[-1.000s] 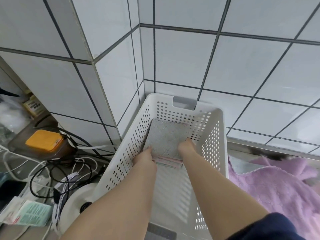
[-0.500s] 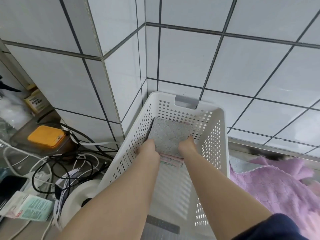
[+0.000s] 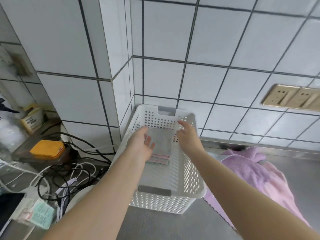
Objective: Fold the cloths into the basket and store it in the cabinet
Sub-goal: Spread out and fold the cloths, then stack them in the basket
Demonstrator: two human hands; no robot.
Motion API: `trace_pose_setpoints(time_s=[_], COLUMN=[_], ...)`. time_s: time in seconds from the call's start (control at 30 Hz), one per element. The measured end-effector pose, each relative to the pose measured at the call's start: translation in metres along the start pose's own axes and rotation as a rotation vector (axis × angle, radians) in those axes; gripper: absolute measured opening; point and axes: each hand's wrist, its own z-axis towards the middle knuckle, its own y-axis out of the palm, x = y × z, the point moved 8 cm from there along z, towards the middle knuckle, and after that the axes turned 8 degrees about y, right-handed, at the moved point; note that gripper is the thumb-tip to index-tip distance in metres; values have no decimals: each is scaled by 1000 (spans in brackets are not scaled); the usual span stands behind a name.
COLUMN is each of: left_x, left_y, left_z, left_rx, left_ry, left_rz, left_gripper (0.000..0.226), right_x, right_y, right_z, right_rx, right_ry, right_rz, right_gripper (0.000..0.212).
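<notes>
now | l hand (image 3: 141,147) + r hand (image 3: 187,135) open, empty, over basket (image 3: 194,174) | pink cloth (image 3: 251,172) right of basket: soft, light, likely pinch by corners

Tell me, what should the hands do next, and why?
Probably reach right for the purple cloth beside the basket. Both hands, left and right, are open and empty above the folded stack, and that cloth lies unfolded.
</notes>
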Motion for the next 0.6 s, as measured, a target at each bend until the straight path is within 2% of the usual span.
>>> trace_pose_setpoints(time_s=[0.13, 0.23, 0.43, 0.6], left_x=[5, -12, -72, -129], left_y=[35, 59, 84, 94], left_z=[-56, -90, -146, -179], left_rx=[-289, -459, -721, -957], left_ry=[185, 223, 251, 399], left_rz=[257, 396, 565, 813], left_gripper=[13, 11, 10, 16], right_x=[7, 25, 83, 148], right_y=[-55, -88, -159, -193], right_z=[-53, -90, -154, -187], right_rx=[152, 235, 439, 478], right_ry=[-2, 31, 155, 233], right_rz=[67, 84, -9, 29], right_gripper=[42, 43, 44, 38])
